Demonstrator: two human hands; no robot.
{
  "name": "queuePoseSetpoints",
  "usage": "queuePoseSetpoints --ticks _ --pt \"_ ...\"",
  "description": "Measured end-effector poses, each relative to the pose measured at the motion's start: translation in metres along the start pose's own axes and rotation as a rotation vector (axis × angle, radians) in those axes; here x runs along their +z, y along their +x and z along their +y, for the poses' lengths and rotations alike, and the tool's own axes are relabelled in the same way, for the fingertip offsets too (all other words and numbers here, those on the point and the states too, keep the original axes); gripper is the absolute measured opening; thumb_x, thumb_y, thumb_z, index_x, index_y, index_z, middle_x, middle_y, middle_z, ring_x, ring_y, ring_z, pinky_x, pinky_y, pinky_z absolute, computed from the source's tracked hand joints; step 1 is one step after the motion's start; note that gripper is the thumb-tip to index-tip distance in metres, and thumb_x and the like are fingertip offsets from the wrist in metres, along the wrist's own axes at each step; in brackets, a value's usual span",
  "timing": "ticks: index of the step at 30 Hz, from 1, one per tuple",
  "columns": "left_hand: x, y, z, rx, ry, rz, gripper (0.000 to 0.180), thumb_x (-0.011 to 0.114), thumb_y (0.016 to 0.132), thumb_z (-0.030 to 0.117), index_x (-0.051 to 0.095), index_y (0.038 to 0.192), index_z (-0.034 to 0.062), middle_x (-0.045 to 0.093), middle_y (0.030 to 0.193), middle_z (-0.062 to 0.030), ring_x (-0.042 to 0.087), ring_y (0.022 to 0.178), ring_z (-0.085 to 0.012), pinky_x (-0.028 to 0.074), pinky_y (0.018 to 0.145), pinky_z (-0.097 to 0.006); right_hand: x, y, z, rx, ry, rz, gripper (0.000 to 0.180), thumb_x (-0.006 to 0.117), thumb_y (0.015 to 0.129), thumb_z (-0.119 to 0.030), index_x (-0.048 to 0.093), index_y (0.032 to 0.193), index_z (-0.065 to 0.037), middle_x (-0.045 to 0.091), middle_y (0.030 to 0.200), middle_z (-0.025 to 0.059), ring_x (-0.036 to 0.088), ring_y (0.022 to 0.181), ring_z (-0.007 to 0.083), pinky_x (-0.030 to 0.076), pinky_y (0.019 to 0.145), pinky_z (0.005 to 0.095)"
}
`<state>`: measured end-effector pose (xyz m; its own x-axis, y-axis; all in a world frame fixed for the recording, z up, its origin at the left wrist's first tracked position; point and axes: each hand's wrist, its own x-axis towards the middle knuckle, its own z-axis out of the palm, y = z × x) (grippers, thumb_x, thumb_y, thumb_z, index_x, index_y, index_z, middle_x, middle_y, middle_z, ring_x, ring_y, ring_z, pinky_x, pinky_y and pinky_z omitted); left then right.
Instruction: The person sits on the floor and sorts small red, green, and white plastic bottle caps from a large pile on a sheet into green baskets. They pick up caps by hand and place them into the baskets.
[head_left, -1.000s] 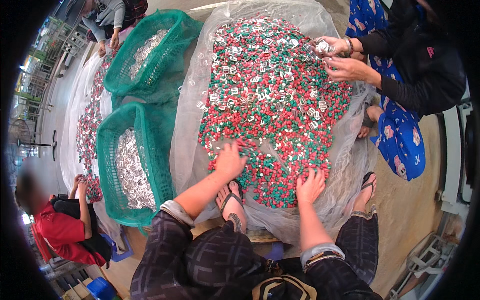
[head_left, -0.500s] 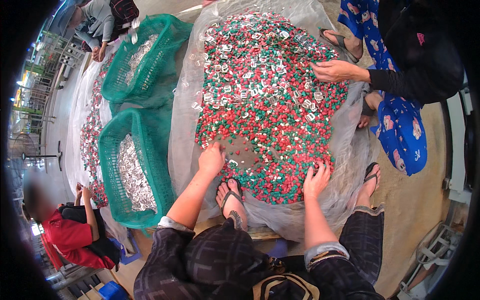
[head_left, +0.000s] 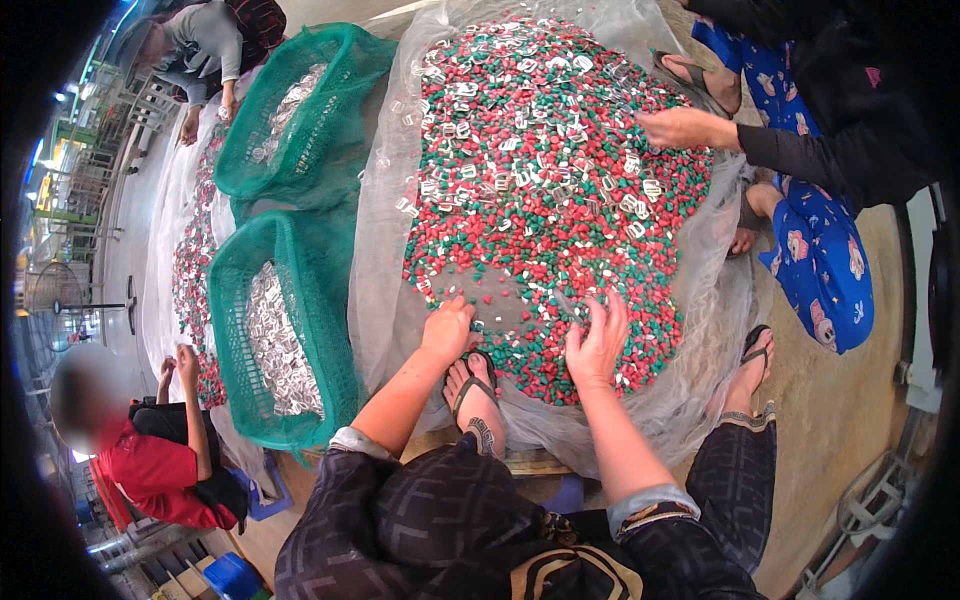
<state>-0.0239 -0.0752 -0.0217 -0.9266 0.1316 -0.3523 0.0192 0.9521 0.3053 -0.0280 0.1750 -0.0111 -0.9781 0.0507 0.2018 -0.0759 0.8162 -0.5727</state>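
Observation:
A broad heap of small red, green and white pebble-like pieces (head_left: 540, 240) lies before me, with silvery flat buckles (head_left: 653, 189) scattered through it. My left hand (head_left: 447, 330) is low over the heap's near left edge, beside a thinned grey patch (head_left: 490, 290). Its fingers are curled together; whatever they may hold is hidden. My right hand (head_left: 598, 342) hovers at the near middle of the heap, fingers raised and apart from the thumb. A blurred greyish piece (head_left: 570, 306) shows just off its fingertips; I cannot tell whether it is touched.
Two green mesh-lined baskets (head_left: 225, 370) with silvery buckles stand at left. Pale netting (head_left: 375, 250) lies under the heap. Across at right, a co-worker's hand (head_left: 690, 129) reaches over the pieces. Two other people sit by a second heap (head_left: 190, 270) at far left. My sandalled foot (head_left: 472, 390) is near the edge.
My right hand has moved left and lifted off the pieces. My left hand has stayed near the thinned patch. The co-worker's hand at right still hovers over the heap.

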Motion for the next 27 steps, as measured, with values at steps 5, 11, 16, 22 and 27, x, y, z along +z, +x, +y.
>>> queuePoseSetpoints --ticks 5,11,16,22,27 --pt "-0.002 0.006 -0.015 0.048 -0.164 -0.055 0.027 0.070 0.063 0.010 0.054 0.085 0.0074 0.059 0.089 -0.0144 0.057 0.091 -0.0319 0.047 0.077 -0.041 0.020 -0.008 -0.030 0.033 0.287 -0.077 0.020 0.060 0.073 -0.006 0.056 0.093 -0.007 0.054 0.103 0.0106 0.053 0.095 0.0280 0.042 0.085 0.0398" --pt "-0.014 0.014 -0.052 -0.462 -0.312 0.284 0.030 0.059 0.068 0.006 0.053 0.097 0.0082 0.062 0.088 -0.0198 0.060 0.084 -0.0361 0.047 0.075 -0.044 0.037 -0.010 -0.042 0.355 0.606 -0.448 0.015 0.062 0.076 -0.010 0.060 0.089 -0.003 0.062 0.083 0.0084 0.061 0.065 0.0179 0.049 0.063 0.0299" --pt "-0.014 0.019 -0.072 -0.373 -0.303 0.269 0.033 0.061 0.070 0.008 0.059 0.102 0.0071 0.064 0.087 -0.0199 0.062 0.085 -0.0343 0.048 0.076 -0.041 0.041 -0.014 -0.035 0.408 0.583 -0.533 0.018 0.062 0.076 -0.016 0.062 0.089 -0.004 0.065 0.079 0.0089 0.063 0.067 0.0181 0.049 0.065 0.0304" --pt "-0.029 0.029 -0.062 -0.372 -0.633 0.159 0.030 0.059 0.069 0.006 0.063 0.099 0.0073 0.065 0.087 -0.0157 0.063 0.084 -0.0288 0.049 0.076 -0.037 0.047 -0.015 -0.015 0.443 0.622 -0.515 0.015 0.062 0.077 -0.016 0.062 0.087 -0.004 0.064 0.076 0.0072 0.060 0.065 0.0155 0.047 0.061 0.0283" --pt "-0.017 0.018 -0.071 -0.338 -0.311 0.153 0.036 0.063 0.065 0.007 0.063 0.101 0.0110 0.064 0.089 -0.0172 0.062 0.087 -0.0299 0.049 0.078 -0.038 0.047 -0.014 -0.021 0.498 0.679 -0.512 0.014 0.062 0.078 -0.015 0.063 0.086 -0.004 0.062 0.071 0.0039 0.056 0.062 0.0131 0.045 0.059 0.0272"
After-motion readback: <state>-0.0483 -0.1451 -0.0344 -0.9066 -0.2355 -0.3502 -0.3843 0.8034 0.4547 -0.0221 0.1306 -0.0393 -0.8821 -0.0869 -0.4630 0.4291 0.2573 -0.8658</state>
